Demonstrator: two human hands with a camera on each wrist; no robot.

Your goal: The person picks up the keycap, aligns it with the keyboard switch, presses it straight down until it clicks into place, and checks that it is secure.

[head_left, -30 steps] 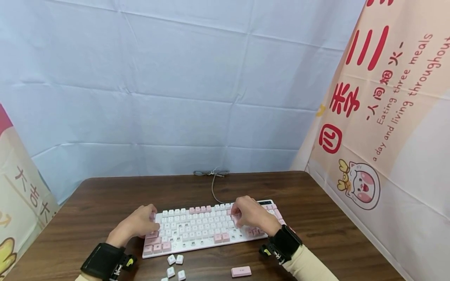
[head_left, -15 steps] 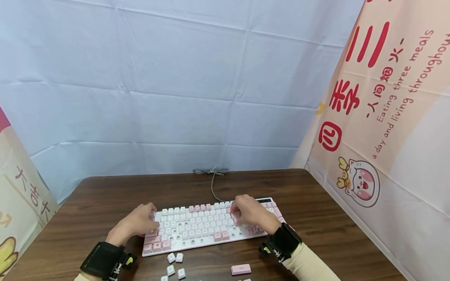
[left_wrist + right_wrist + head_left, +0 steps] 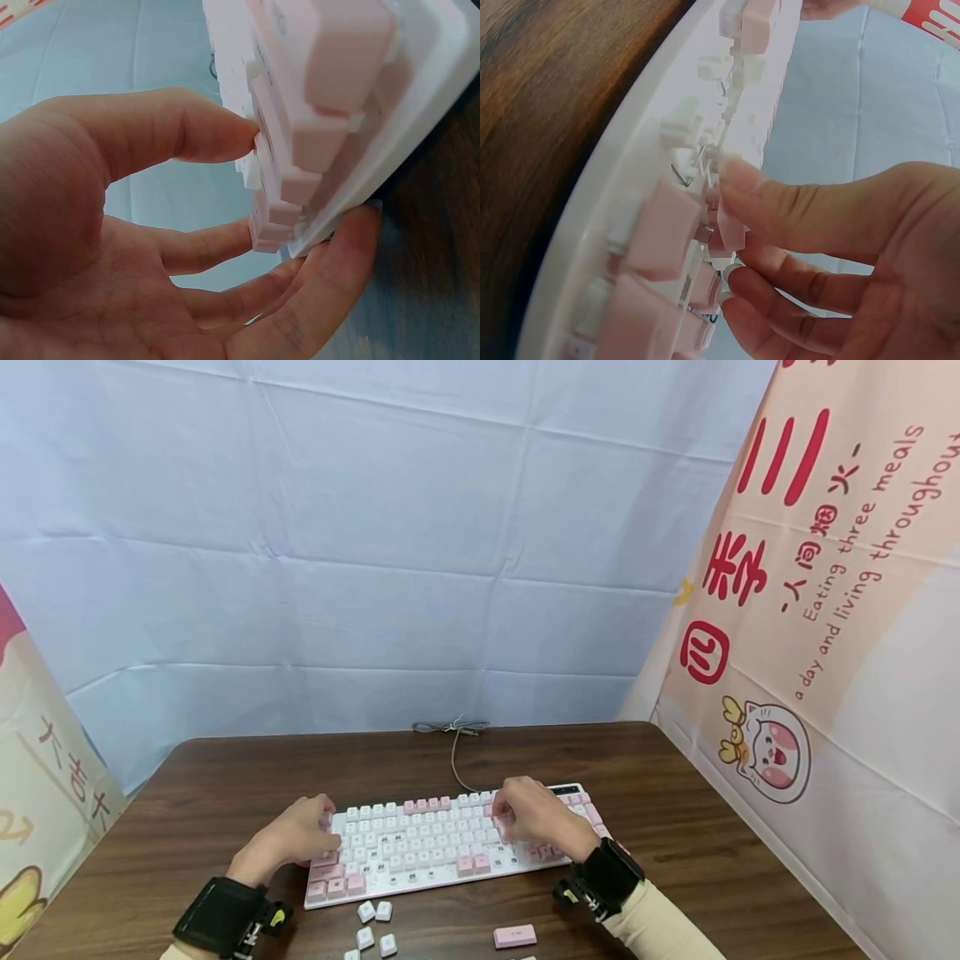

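A white keyboard (image 3: 405, 843) with white and pink keycaps lies slightly angled on the table. Its left end is gripped by my left hand (image 3: 296, 831). In the left wrist view the thumb (image 3: 217, 139) touches the side of the pink keys, and the other fingers reach the keyboard's far edge and corner. Over the right part of the keyboard is my right hand (image 3: 536, 812). Seen from the right wrist, its thumb and fingers pinch a pink keycap (image 3: 731, 227) among the key switches. Several bare switches (image 3: 681, 135) show along the front rows.
Several loose white keycaps (image 3: 365, 937) lie in front of the keyboard, with a long pink keycap (image 3: 514, 937) to their right. A grey cable (image 3: 454, 756) runs to the back of the brown table (image 3: 247, 768). Cloth curtains (image 3: 375, 568) hang behind and beside it.
Both hands keep their places on the keyboard. Only the head view shifts very slightly.
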